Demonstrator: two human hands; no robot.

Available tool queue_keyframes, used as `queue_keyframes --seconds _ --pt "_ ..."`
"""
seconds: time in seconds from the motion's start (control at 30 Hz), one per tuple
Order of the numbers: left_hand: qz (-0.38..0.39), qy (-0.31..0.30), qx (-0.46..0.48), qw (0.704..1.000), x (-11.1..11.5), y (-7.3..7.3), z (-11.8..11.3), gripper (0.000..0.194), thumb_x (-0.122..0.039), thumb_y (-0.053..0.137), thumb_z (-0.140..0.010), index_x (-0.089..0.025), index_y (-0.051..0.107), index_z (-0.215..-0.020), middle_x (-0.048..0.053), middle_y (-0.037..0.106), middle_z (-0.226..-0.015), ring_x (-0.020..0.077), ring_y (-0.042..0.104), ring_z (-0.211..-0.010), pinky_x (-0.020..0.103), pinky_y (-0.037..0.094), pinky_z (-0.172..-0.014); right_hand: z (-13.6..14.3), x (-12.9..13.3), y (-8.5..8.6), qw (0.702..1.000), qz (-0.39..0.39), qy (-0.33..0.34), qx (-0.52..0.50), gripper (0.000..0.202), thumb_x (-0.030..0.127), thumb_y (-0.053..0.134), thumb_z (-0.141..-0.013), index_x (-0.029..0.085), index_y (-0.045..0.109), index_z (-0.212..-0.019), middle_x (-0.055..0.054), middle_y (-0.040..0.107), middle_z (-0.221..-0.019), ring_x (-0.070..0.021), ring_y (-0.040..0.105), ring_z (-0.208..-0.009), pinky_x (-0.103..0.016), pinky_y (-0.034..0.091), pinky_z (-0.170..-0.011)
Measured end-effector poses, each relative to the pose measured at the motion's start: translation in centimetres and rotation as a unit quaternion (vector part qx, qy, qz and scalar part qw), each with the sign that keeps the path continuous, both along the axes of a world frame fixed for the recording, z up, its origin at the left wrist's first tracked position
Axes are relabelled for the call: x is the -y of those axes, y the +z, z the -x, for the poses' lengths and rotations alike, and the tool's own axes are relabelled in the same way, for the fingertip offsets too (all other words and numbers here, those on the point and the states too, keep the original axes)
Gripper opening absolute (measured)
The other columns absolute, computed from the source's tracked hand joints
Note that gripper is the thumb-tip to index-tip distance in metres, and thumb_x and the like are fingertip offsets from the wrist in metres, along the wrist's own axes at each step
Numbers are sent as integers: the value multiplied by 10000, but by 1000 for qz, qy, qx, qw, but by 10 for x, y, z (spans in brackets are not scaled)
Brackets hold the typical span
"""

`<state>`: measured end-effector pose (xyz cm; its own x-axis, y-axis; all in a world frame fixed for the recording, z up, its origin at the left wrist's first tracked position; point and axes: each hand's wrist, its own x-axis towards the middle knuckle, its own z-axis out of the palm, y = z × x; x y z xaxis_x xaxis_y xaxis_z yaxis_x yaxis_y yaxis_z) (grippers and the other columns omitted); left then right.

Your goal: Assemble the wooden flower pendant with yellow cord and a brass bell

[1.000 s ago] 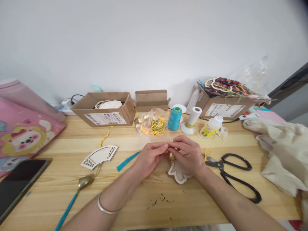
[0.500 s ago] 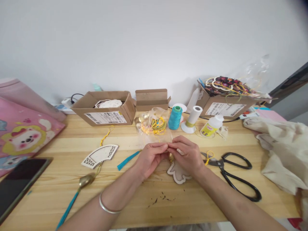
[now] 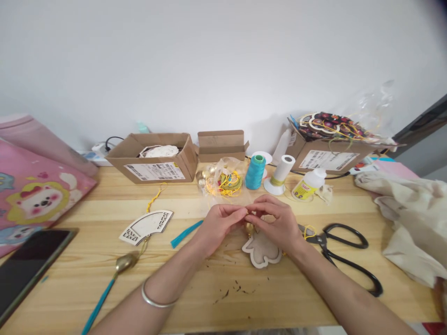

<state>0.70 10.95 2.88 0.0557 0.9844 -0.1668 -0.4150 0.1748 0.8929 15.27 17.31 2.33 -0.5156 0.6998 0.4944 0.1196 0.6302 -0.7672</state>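
My left hand (image 3: 223, 225) and my right hand (image 3: 275, 223) meet at the middle of the table, fingertips pinched together on a thin bit of yellow cord (image 3: 247, 213). Most of the cord is hidden by the fingers. Just below them is a small gold bell (image 3: 249, 229). Beneath my right hand lies a pale wooden flower-shaped piece (image 3: 261, 255), partly covered. A blue tassel (image 3: 186, 233) rests beside my left hand. Black-handled scissors (image 3: 323, 239) lie open to the right, a loop of yellow cord over their blades.
A wooden fan piece (image 3: 146, 227) with a bell and blue tassel (image 3: 99, 304) lies left, near a phone (image 3: 31, 270). Behind stand cardboard boxes (image 3: 153, 158), a bag of cords (image 3: 226, 181), blue thread (image 3: 255, 172), a white spool (image 3: 283, 170) and a glue bottle (image 3: 309, 184). Cloth (image 3: 408, 223) lies right.
My hands are still pinched together, with the fingers shifted slightly. More of the wooden flower piece shows below my right hand. The whole view has moved a little.
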Motion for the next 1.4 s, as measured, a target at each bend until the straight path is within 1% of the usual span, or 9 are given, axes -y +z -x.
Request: queue_keyframes --seconds 0.1,0.2,0.33,0.57,0.7,0.8,1.03,1.23,1.4 --pt "2 -5 -43 999 0 -2 1 231 -275 604 -743 -141 691 -909 74 691 -807 163 574 -787 289 411 -775 -1 -1 4 998 47 31 10 120 216 661 -687 180 681 -800 -43 597 -773 -122 575 -641 -242 504 -548" --pt "-3 -8 -73 997 0 -2 1 250 -295 594 -748 -141 685 -922 71 686 -800 166 567 -772 286 406 -748 -2 -1 7 997 68 33 5 91 214 663 -685 182 677 -768 -37 600 -737 -122 572 -640 -238 500 -538" --pt "6 -3 -107 994 1 -2 0 242 -338 595 -739 -135 698 -818 47 671 -733 135 545 -678 251 393 -671 -2 0 6 996 86 36 -8 49 204 676 -668 174 677 -707 -27 593 -700 -106 557 -596 -221 478 -508" --pt "23 -26 -78 996 0 -2 3 245 -348 630 -707 -134 697 -807 45 660 -730 121 519 -669 246 372 -657 -2 -3 3 988 138 46 -48 44 202 714 -625 173 683 -636 -7 576 -673 -77 528 -543 -189 441 -468" --pt "37 -9 -103 994 -1 -4 6 225 -340 651 -687 -133 698 -761 22 638 -662 95 482 -600 225 342 -589 -4 -5 10 987 137 81 -19 34 195 669 -679 176 695 -690 -22 601 -677 -90 544 -572 -193 443 -485" --pt "39 -18 -79 996 0 -5 7 223 -326 658 -683 -124 696 -770 30 631 -667 105 491 -616 234 350 -602 -5 -5 12 986 133 99 -8 58 196 638 -710 180 694 -712 -29 606 -685 -103 555 -609 -209 452 -521" --pt "33 -33 -19 999 1 -4 3 233 -312 667 -679 -107 697 -786 55 644 -711 126 527 -666 248 379 -660 -3 -2 2 973 201 85 -81 44 229 660 -693 199 688 -710 -14 583 -685 -112 551 -621 -232 456 -536" --pt "49 -26 10 998 0 -2 3 192 -283 684 -663 -106 694 -736 48 645 -681 111 532 -633 236 394 -649 -2 -1 7 976 187 90 -69 62 238 638 -713 197 685 -721 -11 581 -692 -106 559 -597 -232 477 -530" --pt "60 -27 20 998 1 1 5 172 -271 679 -673 -103 688 -710 35 625 -649 90 519 -598 216 392 -606 -3 -1 13 994 87 64 -27 92 192 586 -751 183 674 -726 -28 614 -708 -113 572 -632 -228 476 -547"
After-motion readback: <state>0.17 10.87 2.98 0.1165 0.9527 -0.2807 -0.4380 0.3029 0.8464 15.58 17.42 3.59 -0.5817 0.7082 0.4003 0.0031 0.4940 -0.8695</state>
